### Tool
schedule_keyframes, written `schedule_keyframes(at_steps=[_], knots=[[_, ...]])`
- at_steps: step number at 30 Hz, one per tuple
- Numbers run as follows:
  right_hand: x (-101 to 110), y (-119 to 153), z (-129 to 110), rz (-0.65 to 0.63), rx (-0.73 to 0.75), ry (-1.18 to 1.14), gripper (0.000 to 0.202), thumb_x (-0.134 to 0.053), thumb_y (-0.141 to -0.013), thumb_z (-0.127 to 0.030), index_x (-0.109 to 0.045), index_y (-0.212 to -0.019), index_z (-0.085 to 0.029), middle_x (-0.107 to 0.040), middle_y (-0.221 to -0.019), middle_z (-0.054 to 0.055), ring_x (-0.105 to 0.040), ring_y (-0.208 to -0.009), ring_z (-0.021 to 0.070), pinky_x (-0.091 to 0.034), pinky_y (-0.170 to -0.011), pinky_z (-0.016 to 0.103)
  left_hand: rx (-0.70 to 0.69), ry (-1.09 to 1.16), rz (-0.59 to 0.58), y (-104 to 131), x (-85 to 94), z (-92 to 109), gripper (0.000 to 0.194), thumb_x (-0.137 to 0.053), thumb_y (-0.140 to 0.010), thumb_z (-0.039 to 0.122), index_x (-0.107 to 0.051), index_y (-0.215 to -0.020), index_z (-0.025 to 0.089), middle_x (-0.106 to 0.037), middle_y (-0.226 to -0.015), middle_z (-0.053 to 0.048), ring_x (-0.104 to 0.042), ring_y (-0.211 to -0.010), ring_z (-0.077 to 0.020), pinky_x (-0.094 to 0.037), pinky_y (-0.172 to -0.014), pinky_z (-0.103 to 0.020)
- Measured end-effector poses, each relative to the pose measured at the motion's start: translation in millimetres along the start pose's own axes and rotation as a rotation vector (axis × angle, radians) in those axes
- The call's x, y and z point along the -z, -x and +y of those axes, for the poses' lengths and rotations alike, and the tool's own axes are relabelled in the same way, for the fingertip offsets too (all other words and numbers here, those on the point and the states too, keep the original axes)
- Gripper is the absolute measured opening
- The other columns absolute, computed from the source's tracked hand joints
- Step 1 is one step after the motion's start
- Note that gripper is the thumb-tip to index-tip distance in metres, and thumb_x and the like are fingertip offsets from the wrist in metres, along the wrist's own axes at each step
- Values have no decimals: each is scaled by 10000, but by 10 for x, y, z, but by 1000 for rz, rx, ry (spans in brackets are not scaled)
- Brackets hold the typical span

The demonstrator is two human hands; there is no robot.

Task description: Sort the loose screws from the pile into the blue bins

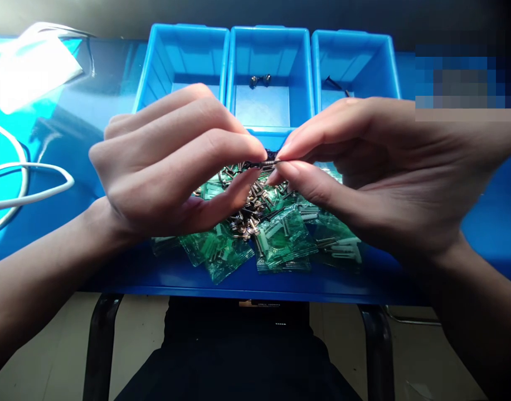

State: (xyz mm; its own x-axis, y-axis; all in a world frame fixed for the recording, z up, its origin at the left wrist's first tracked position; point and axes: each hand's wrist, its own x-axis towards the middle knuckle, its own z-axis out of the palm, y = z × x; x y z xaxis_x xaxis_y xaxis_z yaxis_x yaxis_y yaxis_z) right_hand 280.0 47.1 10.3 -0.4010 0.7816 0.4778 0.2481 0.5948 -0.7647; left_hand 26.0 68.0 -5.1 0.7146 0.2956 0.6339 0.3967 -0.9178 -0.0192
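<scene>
Between my two hands a small screw (269,164) lies nearly level above the pile. My left hand (175,161) pinches one end of it between thumb and forefinger. The tip at the other end is pinched by the thumb and forefinger of my right hand (364,161). Below them spreads a heap of loose screws (255,203), partly hidden by my fingers. Around the heap lie several clear green-tinted packets (286,236) with screws and white plastic pieces inside.
Three blue bins stand in a row behind my hands: the left bin (188,33), the middle bin (269,36) holding a few bolts (260,81), and the right bin (351,39) with dark screws (334,83). A white cable (33,200) loops on the blue table (238,281) at left.
</scene>
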Motion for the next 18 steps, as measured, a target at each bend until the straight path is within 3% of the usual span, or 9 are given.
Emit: schedule_keyframes(at_steps=[2,8,13,18], knots=[[12,3,21,17,-8,-10,135,-811,-868,-121,-738,-965,-179,-765,-949,2,-719,-861,137,-669,-819,323,-18,16,-3,15,8,-52,411,-803,-894,238,-680,-1260,97,-735,-1077,-142,-718,-943,-273,-597,-805,-441],[31,14,16,30,-72,51,51,-765,-945,-246,-743,-986,-224,-759,-972,10,-733,-899,163,-667,-829,338,-12,-1,28,7,36,-84,428,-813,-869,252,-685,-1257,126,-738,-1065,-126,-731,-932,-280,-581,-803,-410],[41,3,-37,29,-51,41,44,-738,-960,-194,-746,-963,-237,-769,-969,5,-752,-909,164,-667,-795,329,6,-30,31,-10,-5,-62,354,-733,-926,258,-688,-1248,118,-735,-1056,-123,-740,-935,-274,-597,-802,-415],[65,-4,-18,25,-15,28,32,-707,-980,-191,-739,-979,-190,-775,-975,37,-764,-909,169,-669,-785,324,-32,-24,73,-12,-48,-91,394,-811,-870,296,-708,-1213,132,-751,-1023,-124,-762,-890,-284,-605,-758,-407]])
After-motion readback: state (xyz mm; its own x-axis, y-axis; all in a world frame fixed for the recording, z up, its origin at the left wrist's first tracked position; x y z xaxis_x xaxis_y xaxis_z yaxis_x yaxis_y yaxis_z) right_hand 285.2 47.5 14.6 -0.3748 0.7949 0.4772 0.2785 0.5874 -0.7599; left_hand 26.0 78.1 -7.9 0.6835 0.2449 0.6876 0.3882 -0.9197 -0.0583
